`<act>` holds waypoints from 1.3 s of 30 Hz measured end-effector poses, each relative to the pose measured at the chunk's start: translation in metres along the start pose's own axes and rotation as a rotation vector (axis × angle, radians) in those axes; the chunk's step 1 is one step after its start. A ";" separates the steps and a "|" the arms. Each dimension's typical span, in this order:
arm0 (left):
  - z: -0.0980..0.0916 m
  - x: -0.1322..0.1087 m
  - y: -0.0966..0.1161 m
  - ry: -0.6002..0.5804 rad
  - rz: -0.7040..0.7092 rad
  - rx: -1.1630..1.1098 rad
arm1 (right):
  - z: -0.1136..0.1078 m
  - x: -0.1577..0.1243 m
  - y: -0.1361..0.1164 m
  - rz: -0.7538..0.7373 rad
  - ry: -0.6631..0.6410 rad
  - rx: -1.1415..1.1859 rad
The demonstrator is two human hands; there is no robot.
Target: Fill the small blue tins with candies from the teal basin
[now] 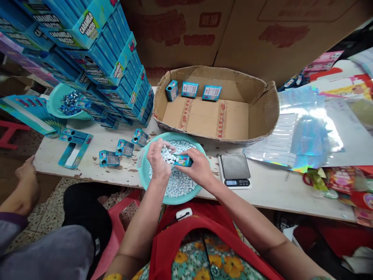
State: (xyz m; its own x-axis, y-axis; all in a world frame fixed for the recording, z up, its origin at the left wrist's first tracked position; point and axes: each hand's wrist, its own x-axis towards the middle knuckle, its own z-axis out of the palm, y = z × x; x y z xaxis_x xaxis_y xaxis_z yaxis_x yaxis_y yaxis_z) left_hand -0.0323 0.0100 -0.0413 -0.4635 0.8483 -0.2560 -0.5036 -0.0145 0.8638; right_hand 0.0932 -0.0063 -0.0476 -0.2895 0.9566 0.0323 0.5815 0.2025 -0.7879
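A teal bowl full of small white candies sits at the near edge of the white table. My right hand is closed around a small blue candy box held over the bowl. My left hand is cupped over a handful of the candies at the box's open end. Three more small blue boxes lie on the table to the left of the bowl.
An open cardboard tray behind the bowl holds three blue boxes. A small digital scale stands right of the bowl. Blue cartons are stacked at the left, by a second teal bowl. Holographic sheets lie at the right. Another person's leg is lower left.
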 end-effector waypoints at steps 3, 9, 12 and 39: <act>0.000 -0.001 0.000 0.000 0.029 0.035 | 0.001 0.000 0.000 0.009 0.024 0.022; 0.002 -0.001 -0.001 0.022 0.071 0.058 | 0.002 -0.002 0.001 0.009 0.027 0.024; 0.003 -0.002 -0.001 0.015 0.067 0.059 | 0.003 -0.002 0.002 0.012 0.026 0.015; 0.007 -0.010 -0.002 0.004 0.170 0.145 | 0.009 -0.004 0.003 -0.039 0.077 0.057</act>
State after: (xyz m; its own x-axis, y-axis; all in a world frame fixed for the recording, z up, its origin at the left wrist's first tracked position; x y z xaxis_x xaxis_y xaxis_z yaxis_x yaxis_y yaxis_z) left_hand -0.0219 0.0053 -0.0376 -0.5360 0.8379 -0.1033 -0.3081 -0.0802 0.9480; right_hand 0.0892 -0.0109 -0.0556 -0.2503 0.9620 0.1093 0.5259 0.2299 -0.8189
